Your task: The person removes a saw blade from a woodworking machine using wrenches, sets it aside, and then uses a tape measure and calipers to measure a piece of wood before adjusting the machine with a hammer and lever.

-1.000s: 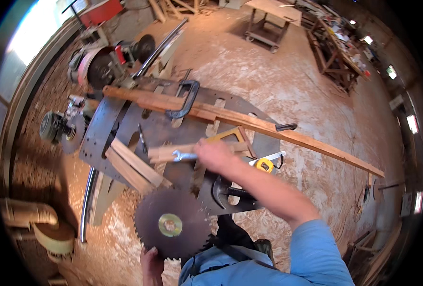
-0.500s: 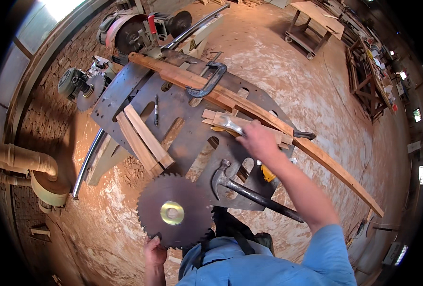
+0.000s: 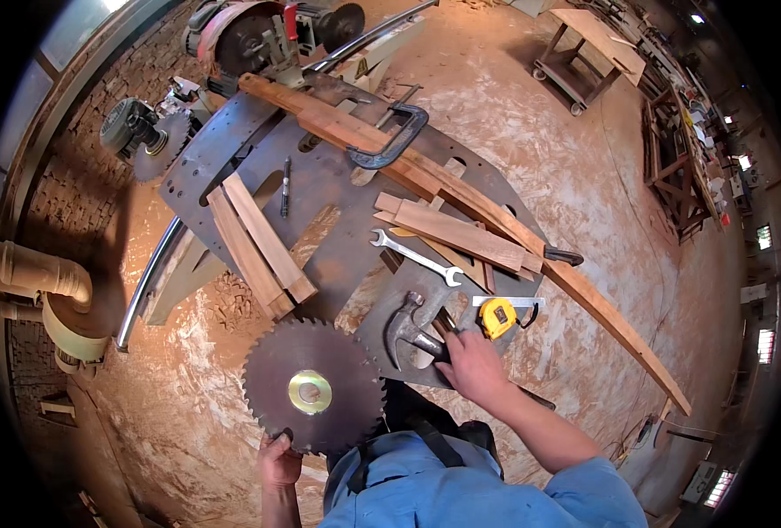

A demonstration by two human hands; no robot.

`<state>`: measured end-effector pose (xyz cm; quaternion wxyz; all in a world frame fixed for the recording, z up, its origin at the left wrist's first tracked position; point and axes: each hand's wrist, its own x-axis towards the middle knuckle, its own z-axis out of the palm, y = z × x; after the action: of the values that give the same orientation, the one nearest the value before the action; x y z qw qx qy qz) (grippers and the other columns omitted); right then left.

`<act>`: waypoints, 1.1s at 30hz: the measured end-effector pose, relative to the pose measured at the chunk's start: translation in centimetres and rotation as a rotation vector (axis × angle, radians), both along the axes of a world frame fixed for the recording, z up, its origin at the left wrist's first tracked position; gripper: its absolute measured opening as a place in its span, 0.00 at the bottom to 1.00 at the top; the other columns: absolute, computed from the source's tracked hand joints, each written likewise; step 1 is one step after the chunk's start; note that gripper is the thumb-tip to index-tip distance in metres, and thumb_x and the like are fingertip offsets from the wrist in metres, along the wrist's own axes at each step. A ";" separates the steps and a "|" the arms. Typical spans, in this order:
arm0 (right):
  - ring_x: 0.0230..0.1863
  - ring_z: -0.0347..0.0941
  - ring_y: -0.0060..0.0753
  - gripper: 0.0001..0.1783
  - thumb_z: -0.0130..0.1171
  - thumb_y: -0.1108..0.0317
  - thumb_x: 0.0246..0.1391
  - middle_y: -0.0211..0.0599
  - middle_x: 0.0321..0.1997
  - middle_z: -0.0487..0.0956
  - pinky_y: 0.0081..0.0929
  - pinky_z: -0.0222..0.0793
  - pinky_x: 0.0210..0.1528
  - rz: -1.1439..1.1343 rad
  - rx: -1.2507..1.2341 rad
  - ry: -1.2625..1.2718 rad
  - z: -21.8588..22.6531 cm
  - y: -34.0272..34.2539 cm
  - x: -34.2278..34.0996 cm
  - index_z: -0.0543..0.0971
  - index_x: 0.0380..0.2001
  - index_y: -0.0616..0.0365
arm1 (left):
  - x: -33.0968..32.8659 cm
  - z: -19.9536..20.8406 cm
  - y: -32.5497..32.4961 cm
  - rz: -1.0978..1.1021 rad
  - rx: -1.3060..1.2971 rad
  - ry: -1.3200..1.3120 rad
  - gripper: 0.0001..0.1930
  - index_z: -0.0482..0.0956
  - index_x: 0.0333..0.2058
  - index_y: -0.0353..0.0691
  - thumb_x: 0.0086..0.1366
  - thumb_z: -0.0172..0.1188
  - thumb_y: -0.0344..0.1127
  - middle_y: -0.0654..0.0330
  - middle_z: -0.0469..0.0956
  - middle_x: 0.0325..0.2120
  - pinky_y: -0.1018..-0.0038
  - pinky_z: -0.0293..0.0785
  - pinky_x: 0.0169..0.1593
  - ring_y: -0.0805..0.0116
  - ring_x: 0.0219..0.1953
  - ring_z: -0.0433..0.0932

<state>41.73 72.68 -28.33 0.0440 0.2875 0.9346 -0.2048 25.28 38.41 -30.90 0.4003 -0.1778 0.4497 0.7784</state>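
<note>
My left hand (image 3: pixel 280 459) pinches the toothed rim of a round saw blade (image 3: pixel 271 370), which has a brassy ring round its centre hole. The blade hangs in front of me, over the near edge of the metal table (image 3: pixel 337 255). Across the handle of a claw hammer (image 3: pixel 412 330) lies my right hand (image 3: pixel 476 368), its fingers curled round it; the hammer's head rests on the table. Just beyond is a double-ended open wrench (image 3: pixel 418 255). A yellow tape measure (image 3: pixel 498 317) sits to the right of the hammer, beside a pale metal strip.
A long wooden beam (image 3: pixel 619 326) crosses the table's far side, with a C-clamp (image 3: pixel 395 141) on it. Wood strips (image 3: pixel 263 238) and a pen-like tool (image 3: pixel 286 187) lie left; stacked wood pieces (image 3: pixel 456 231) lie right. Motors with saw blades (image 3: pixel 163 150) stand beyond.
My right hand has left the wrench, which now lies turned on the table, and has come nearer to the hammer handle. My left hand still holds the saw blade.
</note>
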 end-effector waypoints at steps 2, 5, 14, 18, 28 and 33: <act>0.43 0.72 0.54 0.23 0.66 0.60 0.49 0.49 0.39 0.73 0.45 0.70 0.45 0.022 0.025 -0.063 -1.9 -0.2 1.2 0.74 0.44 0.60 | -0.4 -1.3 -0.2 -0.056 0.020 -0.022 0.24 0.73 0.53 0.39 0.55 0.62 0.25 0.59 0.80 0.44 0.69 0.77 0.51 0.65 0.46 0.80; 0.43 0.72 0.54 0.22 0.66 0.60 0.50 0.49 0.39 0.73 0.46 0.70 0.44 -0.033 -0.081 0.003 -1.7 0.5 2.0 0.74 0.44 0.61 | -0.9 -2.2 0.1 -0.116 0.020 -0.011 0.24 0.72 0.53 0.36 0.55 0.62 0.25 0.58 0.80 0.44 0.69 0.77 0.51 0.65 0.46 0.80; 0.39 0.72 0.53 0.24 0.68 0.64 0.47 0.48 0.36 0.71 0.45 0.69 0.40 -0.275 -0.109 0.095 3.0 0.9 8.7 0.74 0.46 0.63 | 0.3 -5.7 5.3 -0.310 0.077 -0.032 0.28 0.66 0.59 0.38 0.60 0.60 0.33 0.56 0.76 0.51 0.57 0.74 0.56 0.57 0.53 0.77; 0.37 0.72 0.52 0.24 0.69 0.64 0.46 0.47 0.34 0.71 0.43 0.69 0.38 -0.273 -0.056 0.125 2.2 0.4 9.5 0.75 0.44 0.63 | 1.1 -8.9 7.8 -0.305 0.079 -0.032 0.25 0.66 0.60 0.40 0.63 0.57 0.31 0.57 0.76 0.52 0.56 0.73 0.58 0.58 0.54 0.76; 0.39 0.73 0.50 0.23 0.68 0.62 0.46 0.45 0.37 0.73 0.42 0.71 0.38 -0.224 -0.059 0.145 -0.4 -0.5 7.0 0.75 0.45 0.60 | -0.3 -6.3 12.0 -0.336 -0.059 0.033 0.22 0.67 0.58 0.45 0.65 0.57 0.31 0.60 0.76 0.51 0.56 0.75 0.55 0.61 0.54 0.76; 0.41 0.72 0.47 0.20 0.67 0.61 0.48 0.42 0.37 0.72 0.42 0.72 0.41 -0.187 -0.048 0.114 -0.8 -2.0 3.4 0.75 0.42 0.58 | -0.6 -7.9 12.5 -0.326 -0.129 0.047 0.18 0.68 0.54 0.45 0.67 0.57 0.35 0.61 0.76 0.48 0.57 0.77 0.48 0.62 0.51 0.76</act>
<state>45.13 70.73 -29.14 -0.0216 0.3601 0.8995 -0.2465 24.66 50.88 -38.77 0.4985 -0.1096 0.5307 0.6767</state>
